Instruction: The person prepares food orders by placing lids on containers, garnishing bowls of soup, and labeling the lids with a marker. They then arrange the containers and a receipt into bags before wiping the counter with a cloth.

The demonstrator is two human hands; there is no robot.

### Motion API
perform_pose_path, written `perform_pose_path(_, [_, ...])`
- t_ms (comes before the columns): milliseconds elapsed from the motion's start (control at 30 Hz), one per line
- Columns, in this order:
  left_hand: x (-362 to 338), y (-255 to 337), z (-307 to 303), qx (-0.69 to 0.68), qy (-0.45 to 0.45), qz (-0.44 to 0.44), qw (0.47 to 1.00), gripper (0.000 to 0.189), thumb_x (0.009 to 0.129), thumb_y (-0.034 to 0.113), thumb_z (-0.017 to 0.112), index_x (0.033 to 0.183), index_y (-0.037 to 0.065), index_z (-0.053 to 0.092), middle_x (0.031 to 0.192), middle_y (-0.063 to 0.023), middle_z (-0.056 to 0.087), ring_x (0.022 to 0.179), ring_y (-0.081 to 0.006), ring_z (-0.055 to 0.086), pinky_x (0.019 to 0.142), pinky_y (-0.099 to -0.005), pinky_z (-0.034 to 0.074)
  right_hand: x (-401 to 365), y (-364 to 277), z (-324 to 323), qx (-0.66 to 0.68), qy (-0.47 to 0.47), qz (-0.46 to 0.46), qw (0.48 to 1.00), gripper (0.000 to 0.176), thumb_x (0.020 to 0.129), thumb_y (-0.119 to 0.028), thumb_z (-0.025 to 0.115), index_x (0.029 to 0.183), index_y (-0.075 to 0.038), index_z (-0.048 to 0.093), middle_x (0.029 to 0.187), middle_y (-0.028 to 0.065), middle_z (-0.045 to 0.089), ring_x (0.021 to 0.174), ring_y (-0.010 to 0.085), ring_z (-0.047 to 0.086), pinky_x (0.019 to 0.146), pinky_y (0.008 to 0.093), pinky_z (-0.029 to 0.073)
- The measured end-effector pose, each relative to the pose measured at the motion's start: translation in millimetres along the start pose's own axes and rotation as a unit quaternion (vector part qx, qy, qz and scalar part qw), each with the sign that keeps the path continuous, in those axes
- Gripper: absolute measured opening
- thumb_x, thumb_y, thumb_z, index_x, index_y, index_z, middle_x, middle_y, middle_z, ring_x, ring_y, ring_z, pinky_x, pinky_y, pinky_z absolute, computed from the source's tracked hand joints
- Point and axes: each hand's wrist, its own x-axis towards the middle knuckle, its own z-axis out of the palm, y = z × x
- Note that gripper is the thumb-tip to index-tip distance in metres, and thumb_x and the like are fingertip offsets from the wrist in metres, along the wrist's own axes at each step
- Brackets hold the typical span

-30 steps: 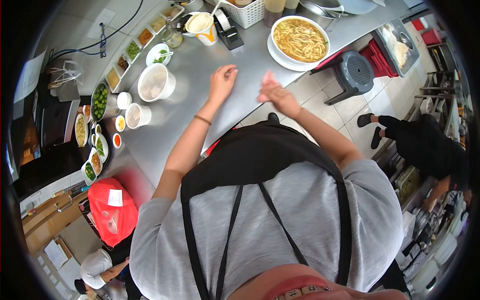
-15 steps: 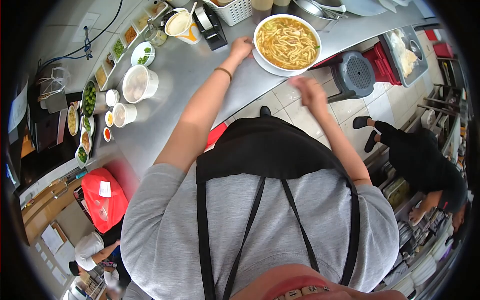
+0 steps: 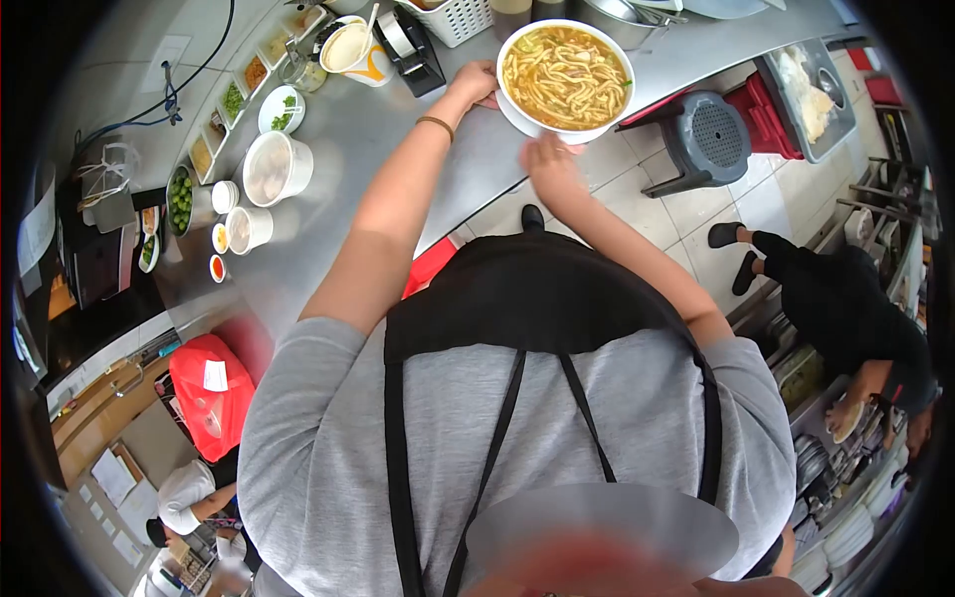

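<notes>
A large white bowl point(image 3: 567, 75) of thick noodles in brown broth stands on a white plate point(image 3: 519, 121) near the front edge of the steel counter. My left hand point(image 3: 476, 84) is at the left side of the bowl and plate, its fingers curled at the plate's rim. In front of the bowl, my right hand point(image 3: 555, 177) reaches the plate's near edge; its fingertips are smeared by motion. Left of my left hand stand a black tape dispenser point(image 3: 413, 50) and a yellow-and-white tub point(image 3: 358, 55) with a handle sticking out.
Lidded tubs point(image 3: 278, 169), a dish of green onion point(image 3: 283, 109) and a sauce cup point(image 3: 218, 267) line the counter's left. A grey stool point(image 3: 708, 139) stands below the counter, beside a grey tray point(image 3: 811, 99). A person point(image 3: 836, 298) works at the right; another point(image 3: 189, 497) is lower left.
My right hand has moved left to the plate's front edge. My left hand stays by the plate. Several garnish dishes at the far left have gone from their place.
</notes>
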Motion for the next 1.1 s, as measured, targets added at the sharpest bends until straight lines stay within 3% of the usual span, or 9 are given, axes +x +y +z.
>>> perform_pose_path(67, [0.3, -2.1, -1.8, -0.003, 0.004, 0.003, 1.000, 0.033, 0.078, 0.007, 0.051, 0.110, -0.003, 0.048, 0.078, -0.0136, 0.061, 0.061, -0.0198, 0.061, 0.055, -0.0311, 0.054, -17.5, 43.5, -71.6, 0.335, -0.202, 0.180, 0.902, 0.025, 0.075, -0.012, 0.048, 0.097, -0.003, 0.055, 0.091, 0.0184, 0.058, 0.083, 0.0317, 0.058, 0.074, 0.0370, 0.045])
perform_pose_path(133, [-1.2, -8.4, -1.3, -0.022, 0.033, 0.002, 0.999, 0.019, 0.075, 0.000, 0.050, 0.094, -0.003, 0.055, 0.077, -0.0133, 0.060, 0.062, -0.0222, 0.062, 0.052, -0.0335, 0.054, -27.9, 81.3, -73.8, 0.357, -0.159, 0.326, 0.861, 0.023, 0.078, -0.014, 0.047, 0.099, -0.007, 0.055, 0.086, 0.0183, 0.059, 0.085, 0.0333, 0.057, 0.073, 0.0385, 0.044])
perform_pose_path(200, [-14.6, -9.3, -5.3, -0.027, 0.043, -0.002, 0.999, 0.021, 0.075, -0.002, 0.048, 0.095, -0.003, 0.055, 0.076, -0.0139, 0.060, 0.062, -0.0224, 0.062, 0.052, -0.0340, 0.054, -49.3, 115.7, -48.9, 0.343, 0.009, 0.365, 0.865, 0.022, 0.082, -0.017, 0.044, 0.096, -0.003, 0.054, 0.078, 0.0217, 0.058, 0.081, 0.0343, 0.057, 0.069, 0.0396, 0.044])
perform_pose_path(333, [-41.3, -33.7, -26.5, -0.044, 0.062, -0.012, 0.997, 0.024, 0.075, -0.003, 0.046, 0.098, -0.004, 0.053, 0.078, -0.0143, 0.059, 0.060, -0.0212, 0.061, 0.052, -0.0333, 0.054, -50.6, 143.8, -35.7, 0.374, 0.127, 0.425, 0.814, 0.028, 0.086, -0.024, 0.042, 0.084, 0.001, 0.055, 0.073, 0.0233, 0.055, 0.066, 0.0344, 0.055, 0.062, 0.0363, 0.042])
perform_pose_path(467, [-88.3, -52.5, -48.2, -0.057, 0.089, -0.022, 0.994, 0.028, 0.082, 0.007, 0.046, 0.108, -0.004, 0.049, 0.085, -0.0154, 0.060, 0.066, -0.0225, 0.062, 0.055, -0.0321, 0.054, -23.9, 128.1, -43.5, 0.477, 0.148, 0.442, 0.745, 0.040, 0.087, -0.032, 0.044, 0.075, 0.004, 0.056, 0.060, 0.0113, 0.055, 0.057, 0.0141, 0.047, 0.057, 0.0287, 0.041])
perform_pose_path(633, [-144.2, -90.7, -84.0, -0.114, 0.157, -0.036, 0.980, 0.028, 0.078, -0.003, 0.041, 0.105, -0.005, 0.049, 0.079, -0.0155, 0.059, 0.058, -0.0212, 0.061, 0.049, -0.0314, 0.053, 11.7, 80.8, -40.5, 0.622, 0.094, 0.362, 0.688, 0.028, 0.085, -0.026, 0.048, 0.079, 0.000, 0.056, 0.072, 0.0037, 0.054, 0.068, 0.0101, 0.047, 0.066, 0.0225, 0.039])
perform_pose_path(767, [-184.5, -133.0, -116.0, -0.102, 0.191, -0.042, 0.975, 0.029, 0.076, -0.002, 0.044, 0.105, -0.005, 0.050, 0.074, -0.0143, 0.060, 0.056, -0.0201, 0.060, 0.047, -0.0307, 0.053, 49.8, 20.0, -44.4, 0.646, 0.149, 0.260, 0.702, 0.021, 0.082, -0.020, 0.052, 0.086, -0.001, 0.058, 0.079, 0.0061, 0.057, 0.075, 0.0130, 0.052, 0.072, 0.0234, 0.041])
perform_pose_path(933, [-243.4, -169.6, -153.1, -0.125, 0.235, -0.054, 0.962, 0.030, 0.074, -0.002, 0.047, 0.104, -0.004, 0.051, 0.075, -0.0131, 0.060, 0.053, -0.0191, 0.060, 0.044, -0.0283, 0.051, 110.6, -47.5, -23.5, 0.559, -0.030, 0.155, 0.814, 0.021, 0.080, -0.017, 0.053, 0.092, -0.001, 0.058, 0.088, 0.0116, 0.062, 0.081, 0.0172, 0.057, 0.073, 0.0268, 0.043])
perform_pose_path(1100, [-277.8, -212.0, -189.7, -0.114, 0.236, -0.046, 0.964, 0.027, 0.077, 0.002, 0.048, 0.103, -0.004, 0.052, 0.075, -0.0124, 0.060, 0.051, -0.0179, 0.059, 0.042, -0.0271, 0.050, 187.2, -131.3, 4.0, 0.624, -0.053, 0.048, 0.778, 0.022, 0.081, -0.018, 0.053, 0.094, -0.002, 0.059, 0.090, 0.0111, 0.062, 0.082, 0.0176, 0.058, 0.073, 0.0273, 0.044])
